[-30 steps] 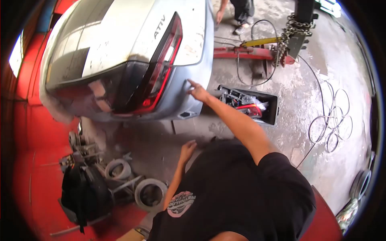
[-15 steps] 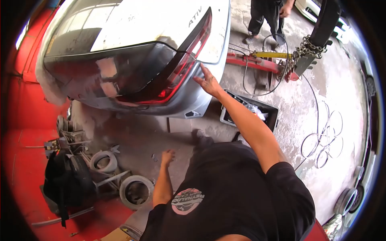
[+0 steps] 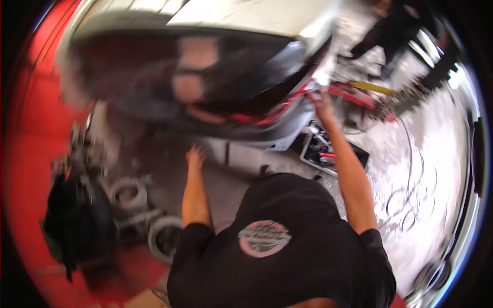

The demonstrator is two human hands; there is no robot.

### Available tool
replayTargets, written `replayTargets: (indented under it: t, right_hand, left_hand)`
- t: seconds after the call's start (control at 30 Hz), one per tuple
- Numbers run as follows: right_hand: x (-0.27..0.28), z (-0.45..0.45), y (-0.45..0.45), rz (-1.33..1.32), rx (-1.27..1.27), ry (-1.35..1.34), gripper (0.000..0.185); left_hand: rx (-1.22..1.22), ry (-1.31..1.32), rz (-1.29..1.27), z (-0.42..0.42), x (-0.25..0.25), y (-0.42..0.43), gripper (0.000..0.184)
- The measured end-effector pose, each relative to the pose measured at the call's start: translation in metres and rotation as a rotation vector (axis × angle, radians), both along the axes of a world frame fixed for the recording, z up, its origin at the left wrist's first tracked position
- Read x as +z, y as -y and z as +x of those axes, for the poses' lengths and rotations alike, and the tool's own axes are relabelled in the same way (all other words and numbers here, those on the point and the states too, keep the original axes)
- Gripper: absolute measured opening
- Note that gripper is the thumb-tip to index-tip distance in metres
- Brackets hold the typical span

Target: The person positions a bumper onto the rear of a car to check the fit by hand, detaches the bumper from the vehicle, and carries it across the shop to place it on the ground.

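Observation:
The rear of a car (image 3: pixel 138 77), its dark trunk panel marked with two pale square patches, fills the upper part of the head view, blurred by motion. My right hand (image 3: pixel 320 104) is at the car's rear corner, fingers stretched out beside the end of the red tail light (image 3: pixel 267 119); whether they touch it is unclear. Below the bumper (image 3: pixel 246 137) my left hand (image 3: pixel 195 155) reaches forward with its fingers apart and nothing visible in it.
An open tool case (image 3: pixel 328 161) lies under my right forearm. To its upper right are a red jack-like frame (image 3: pixel 354 96) and a chained dark post (image 3: pixel 436 84). Another person (image 3: pixel 395 31) stands beyond. Several wheel rims (image 3: pixel 167 238) and a black backpack (image 3: pixel 77 215) lie at left.
The view has swung, so the car appears further right. My left hand has come up and forward toward the bumper, its fingers opening out. My right hand stays by the tail light.

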State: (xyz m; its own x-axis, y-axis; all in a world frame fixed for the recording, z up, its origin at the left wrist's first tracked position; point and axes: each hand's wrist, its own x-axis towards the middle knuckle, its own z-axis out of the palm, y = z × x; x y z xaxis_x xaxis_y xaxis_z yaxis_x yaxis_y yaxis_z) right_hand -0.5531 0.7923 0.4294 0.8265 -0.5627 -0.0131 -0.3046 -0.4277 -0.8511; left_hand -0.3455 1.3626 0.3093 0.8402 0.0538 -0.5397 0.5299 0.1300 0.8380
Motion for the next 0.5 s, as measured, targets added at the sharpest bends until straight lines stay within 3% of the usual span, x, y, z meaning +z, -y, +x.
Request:
replayTargets:
  t: [0.03, 0.07, 0.13, 0.2, 0.23, 0.27, 0.33, 0.4, 0.5]
  right_hand:
    - [-0.066, 0.011, 0.031, -0.416, 0.083, 0.241, 0.042]
    - [-0.027, 0.003, 0.017, -0.522, 0.122, 0.155, 0.041]
    - [0.017, 0.002, -0.012, 0.406, -0.092, 0.259, 0.051]
    - [0.034, -0.004, -0.017, 0.345, -0.063, 0.192, 0.06]
    - [0.047, -0.006, -0.026, 0.468, -0.131, 0.189, 0.057]
    - [0.003, -0.003, 0.001, 0.214, 0.038, 0.341, 0.071]
    - [0.015, -0.001, -0.004, 0.414, -0.103, 0.262, 0.068]
    - [0.011, 0.002, -0.006, 0.423, -0.123, 0.27, 0.062]
    - [-0.033, -0.004, 0.034, -0.73, 0.234, 0.339, 0.051]
  left_hand:
    - [0.025, 0.038, -0.045, 0.006, 0.015, 0.004, 0.065]
    - [0.093, 0.043, -0.018, 0.018, 0.021, 0.006, 0.064]
    - [0.155, 0.05, 0.01, 0.03, 0.031, 0.011, 0.062]
    - [0.201, 0.013, 0.0, 0.031, 0.041, 0.021, 0.057]
    - [0.223, -0.011, -0.02, 0.032, 0.042, 0.025, 0.055]
    - [0.246, -0.034, -0.041, 0.036, 0.043, 0.023, 0.053]
    - [0.259, -0.027, -0.08, 0.047, 0.029, 0.013, 0.052]
    - [0.265, -0.031, -0.117, 0.061, 0.015, 0.006, 0.051]
    - [0.234, -0.008, -0.089, 0.095, 0.005, -0.007, 0.051]
